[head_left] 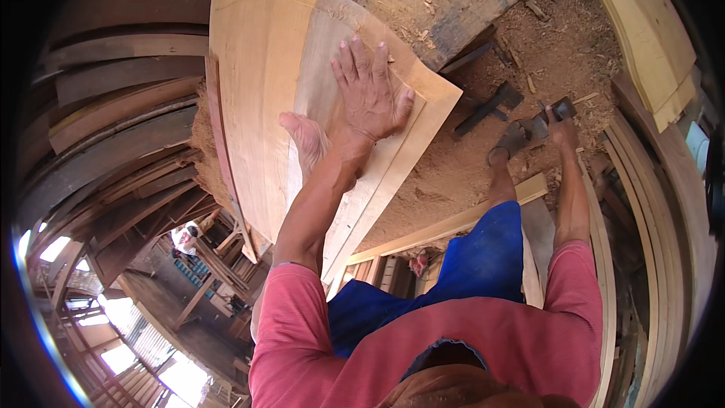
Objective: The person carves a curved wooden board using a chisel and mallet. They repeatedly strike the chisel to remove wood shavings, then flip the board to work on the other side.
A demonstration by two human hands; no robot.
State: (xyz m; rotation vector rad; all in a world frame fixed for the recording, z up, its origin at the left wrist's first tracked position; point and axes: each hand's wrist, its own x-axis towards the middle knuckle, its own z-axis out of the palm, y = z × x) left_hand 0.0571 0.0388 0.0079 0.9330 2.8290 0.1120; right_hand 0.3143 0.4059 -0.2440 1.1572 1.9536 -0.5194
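Observation:
A pale wooden panel (264, 68) with curved edges, joined from several boards and with a stepped border along its right side, lies tilted before me. My left hand (370, 91) rests flat on it, fingers spread, holding nothing. Beside that hand, one bare foot (306, 140) of mine is also on the panel. Out to the right, my right hand (563, 132) is closed on a dark tool with a block-shaped head (560, 109); its exact kind is unclear. My other foot (512, 140), in dark footwear, stands near it on the sawdust.
Dark metal pieces (491, 107) lie beyond my right foot. A thick plank (453, 0) lies at the far side, amid sawdust and shavings (445, 166). Stacked boards (113, 91) line the left; long curved boards (642, 30) edge the right. Another person (185, 236) is at the lower left.

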